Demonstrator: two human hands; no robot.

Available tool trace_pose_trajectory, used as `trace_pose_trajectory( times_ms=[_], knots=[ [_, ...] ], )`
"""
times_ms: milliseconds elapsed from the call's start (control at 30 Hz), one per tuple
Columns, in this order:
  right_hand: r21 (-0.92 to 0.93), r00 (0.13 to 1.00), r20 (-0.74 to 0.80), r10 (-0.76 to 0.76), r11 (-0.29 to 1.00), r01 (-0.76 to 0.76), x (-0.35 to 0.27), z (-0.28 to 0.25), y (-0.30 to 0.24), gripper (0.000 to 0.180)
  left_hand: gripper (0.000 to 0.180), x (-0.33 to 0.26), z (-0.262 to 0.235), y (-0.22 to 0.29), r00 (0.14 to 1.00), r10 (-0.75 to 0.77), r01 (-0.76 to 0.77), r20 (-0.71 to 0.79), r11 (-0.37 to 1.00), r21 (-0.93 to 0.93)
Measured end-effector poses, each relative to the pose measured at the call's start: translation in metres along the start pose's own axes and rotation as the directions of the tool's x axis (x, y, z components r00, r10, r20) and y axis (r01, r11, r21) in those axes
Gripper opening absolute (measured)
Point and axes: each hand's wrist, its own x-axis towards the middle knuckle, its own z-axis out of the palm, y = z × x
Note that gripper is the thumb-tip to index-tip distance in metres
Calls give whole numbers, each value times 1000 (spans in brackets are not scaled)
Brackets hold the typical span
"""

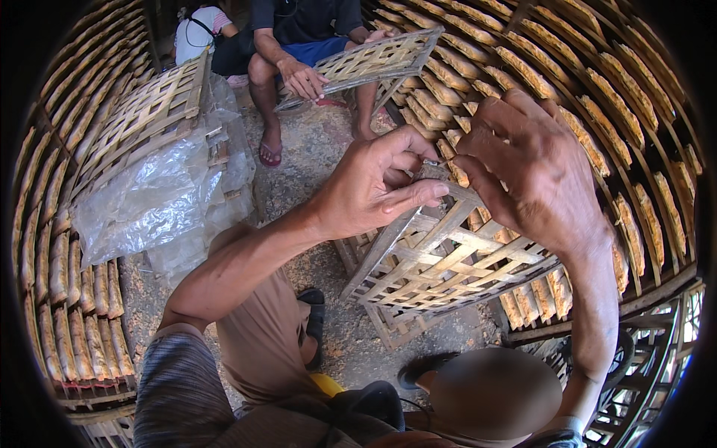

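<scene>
A woven bamboo tray (455, 272) with a wooden frame stands tilted in front of me, its top corner raised between my hands. My left hand (381, 183) is closed round that corner, the thumb lying along the frame. Just to the right, my right hand (526, 160) is raised with its fingers bent and pinched together near the same corner. A thin, pale bit shows at those fingertips, too small to make out. More lattice slats show below and behind the tray.
Racks of stacked pale-brown slabs (616, 89) curve along the right, with more slabs (75, 347) at left. Clear plastic sheets (153, 194) drape below another woven tray (149, 108). Opposite, a seated person (302, 45) holds a woven tray (366, 63). Crumbs litter the floor (299, 164).
</scene>
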Motion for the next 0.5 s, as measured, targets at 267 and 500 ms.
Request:
trace_pose_trajectory(
  times_ms=[267,500],
  knots=[
    [173,988,-49,147,975,-137,-19,7,-7,18,28,0,6,-1,999,3,0,41,996,-94],
    [158,963,250,-103,985,64,59,-17,7,5,33,3,7,2,994,-89,97,70,987,-125]
  ],
)
